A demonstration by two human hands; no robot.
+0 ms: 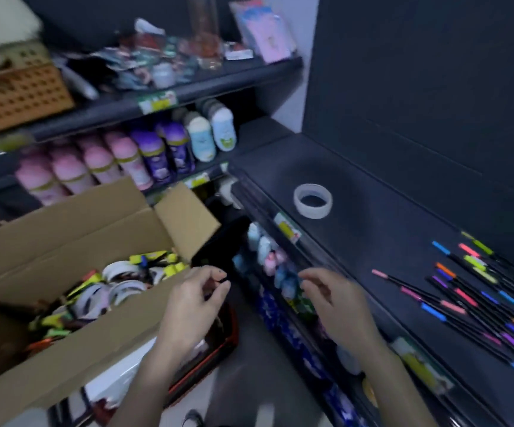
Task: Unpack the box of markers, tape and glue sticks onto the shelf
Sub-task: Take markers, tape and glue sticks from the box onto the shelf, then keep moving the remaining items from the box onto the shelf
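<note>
My left hand hovers at the cardboard box's right edge, fingers loosely curled and empty. My right hand is further right, equally slack and empty. Right of the box, a clear tape roll and scattered markers lie on the dark shelf.

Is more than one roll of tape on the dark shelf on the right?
No, a single clear tape roll lies on the shelf, apart from the markers.
</note>
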